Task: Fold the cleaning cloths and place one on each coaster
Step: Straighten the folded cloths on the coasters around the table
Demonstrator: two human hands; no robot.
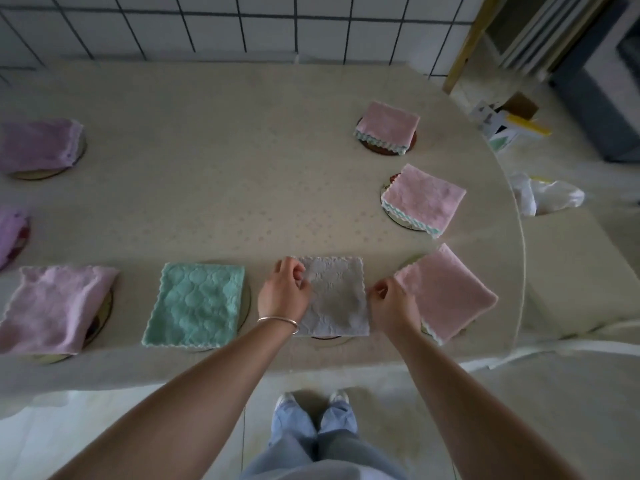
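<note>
1. Grey cloth lies folded square at near edge of table, over a coaster of which only a sliver shows under its near edge.
2. Left hand, bracelet on wrist, sits on cloth's left edge; grip: fingers curled, pinching the far-left corner.
3. Right hand at cloth's right edge; fingers curled tog. at the hem, but can't tell if they actually hold it.
4. Green cloth folded just left of grey one, on its coaster, rim peeking out at right.
5. Near-left: lilac cloth folded, loosely, over a coaster.
6. Far left: 2 more lilac cloths on coasters, partly cut off by frame edge.
7. Right side: 3 pink cloths w/ pale-green trim, each on a coaster – near one just beside right hand, mid, far.
8. Tiled wall behind table.
</note>
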